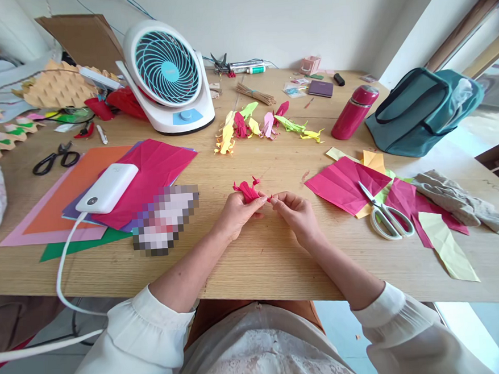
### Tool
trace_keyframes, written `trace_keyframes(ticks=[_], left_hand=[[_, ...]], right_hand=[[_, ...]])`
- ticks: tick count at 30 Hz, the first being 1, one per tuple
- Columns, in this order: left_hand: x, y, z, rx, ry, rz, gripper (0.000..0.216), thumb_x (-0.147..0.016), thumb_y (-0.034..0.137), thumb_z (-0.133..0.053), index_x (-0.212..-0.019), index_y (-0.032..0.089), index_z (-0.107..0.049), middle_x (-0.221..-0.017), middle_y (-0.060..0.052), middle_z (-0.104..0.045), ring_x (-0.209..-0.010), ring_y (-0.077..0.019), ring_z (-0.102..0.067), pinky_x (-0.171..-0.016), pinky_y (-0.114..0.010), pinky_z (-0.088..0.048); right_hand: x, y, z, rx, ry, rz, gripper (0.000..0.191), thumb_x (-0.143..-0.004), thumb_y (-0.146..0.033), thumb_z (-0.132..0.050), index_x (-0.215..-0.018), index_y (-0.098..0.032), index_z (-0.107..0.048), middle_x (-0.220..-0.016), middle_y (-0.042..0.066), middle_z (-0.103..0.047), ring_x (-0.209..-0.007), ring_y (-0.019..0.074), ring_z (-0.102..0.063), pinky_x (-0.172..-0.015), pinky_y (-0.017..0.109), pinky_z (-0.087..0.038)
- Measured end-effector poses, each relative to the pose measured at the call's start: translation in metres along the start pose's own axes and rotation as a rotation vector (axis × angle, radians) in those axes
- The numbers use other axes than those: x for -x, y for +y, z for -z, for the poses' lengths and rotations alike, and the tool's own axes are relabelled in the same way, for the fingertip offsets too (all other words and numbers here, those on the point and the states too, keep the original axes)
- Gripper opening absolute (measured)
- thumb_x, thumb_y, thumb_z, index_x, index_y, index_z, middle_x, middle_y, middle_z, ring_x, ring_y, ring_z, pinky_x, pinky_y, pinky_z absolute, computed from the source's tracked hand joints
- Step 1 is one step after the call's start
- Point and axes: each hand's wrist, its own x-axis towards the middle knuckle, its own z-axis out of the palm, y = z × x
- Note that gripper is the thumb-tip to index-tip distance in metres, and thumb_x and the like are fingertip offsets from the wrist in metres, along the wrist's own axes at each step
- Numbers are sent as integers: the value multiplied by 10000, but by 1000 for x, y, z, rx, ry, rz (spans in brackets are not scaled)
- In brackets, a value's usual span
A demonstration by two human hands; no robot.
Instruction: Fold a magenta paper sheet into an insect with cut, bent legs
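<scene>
My left hand (237, 212) pinches a small folded figure of pink-red paper (247, 190) just above the wooden table (263, 254). My right hand (294, 212) is closed in a pinch on a thin end of the same figure at its right. Both hands meet near the middle of the table, close to its front edge. Beyond them lies a row of several finished paper figures (266, 126) in yellow, pink, red and green.
White-handled scissors (386, 214) lie on pink and yellow paper scraps at right. A stack of coloured sheets (117, 187) with a white power bank (106, 188) lies at left. A desk fan (167, 73), red bottle (353, 111), teal bag (421, 109) and black scissors (55, 159) stand behind.
</scene>
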Motion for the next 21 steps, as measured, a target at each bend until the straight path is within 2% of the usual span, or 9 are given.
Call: trace_keyframes(ticks=[3,10,16,21], left_hand=[[-1,-1,0,-19,-16,-7,348,-679,409,-826,-845,129,-702,-877,-60,-661,-844,-168,-625,-593,-232,-562],[-1,-2,1,-48,-20,-17,331,-709,406,-802,-851,129,-687,-872,-68,-685,-839,-171,-641,-593,-223,-544],[-1,-4,0,-42,23,-46,283,-707,369,-794,-838,145,-682,-832,-41,-669,-797,-160,-640,-577,-220,-537],[-2,-4,0,-53,34,-51,273,-706,367,-792,-834,149,-687,-847,-42,-677,-783,-158,-640,-579,-226,-538]], right_hand=[[0,-1,1,-25,5,-30,373,-742,-559,-765,-783,-197,-683,-682,-6,-621,-571,104,-451,-532,252,-356],[-1,0,1,-83,-6,-39,327,-738,-506,-786,-800,-196,-703,-749,8,-676,-634,114,-532,-619,260,-433],[-1,3,-1,-77,-14,-39,332,-674,-468,-822,-839,-202,-710,-788,15,-700,-618,114,-533,-588,264,-418],[-1,2,-3,-44,-10,-8,301,-688,-459,-799,-817,-208,-697,-747,7,-685,-613,121,-540,-589,271,-426]])
